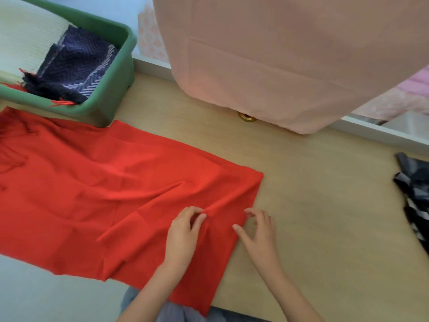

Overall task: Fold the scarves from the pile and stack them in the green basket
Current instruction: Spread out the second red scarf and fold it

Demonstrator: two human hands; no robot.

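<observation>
Wooden tabletop (313, 205) carries the red scarf (92, 194), spread beside the green basket (116, 89). Left hand (183, 233) pinches a raised crease; right hand (261, 231), fingers loose, touches the scarf's edge.

Red scarf (104, 182) lies spread across the left of a light wooden table (313, 182), just beside a green basket (113, 89); a black-and-grey striped scarf (415, 194) sits at the right edge.

Forearms (148, 296) bare; grey-blue garment (173, 313) (over lap).
</observation>
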